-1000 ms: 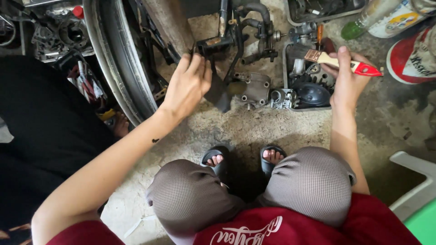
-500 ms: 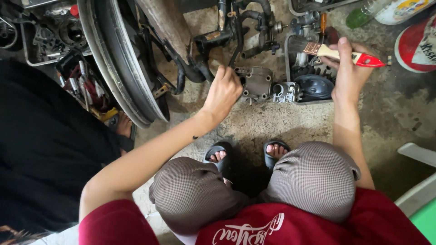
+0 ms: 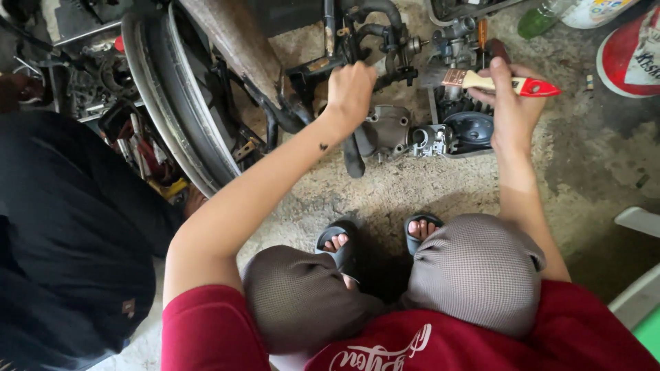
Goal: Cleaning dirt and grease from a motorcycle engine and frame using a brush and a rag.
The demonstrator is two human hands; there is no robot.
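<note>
I squat on a concrete floor in front of a motorcycle. My left hand (image 3: 350,89) is closed around a dark metal part of the motorcycle frame (image 3: 323,65), just above a grey engine cover (image 3: 388,130) lying on the floor. My right hand (image 3: 509,103) holds a paintbrush (image 3: 495,82) with a pale wooden handle and a red end, its bristles pointing left toward small engine parts (image 3: 457,41). A black round part (image 3: 474,130) sits below the brush.
The motorcycle's rear wheel (image 3: 179,117) stands at upper left, with the exhaust pipe (image 3: 234,48) beside it. A person in black clothing (image 3: 69,240) is at my left. A green bottle (image 3: 540,20) and a red-and-white item (image 3: 632,55) lie at upper right. A white chair edge (image 3: 639,220) is at right.
My left hand has moved right and up from beside the wheel to grip the frame part. My right hand with the brush has stayed about where it was.
</note>
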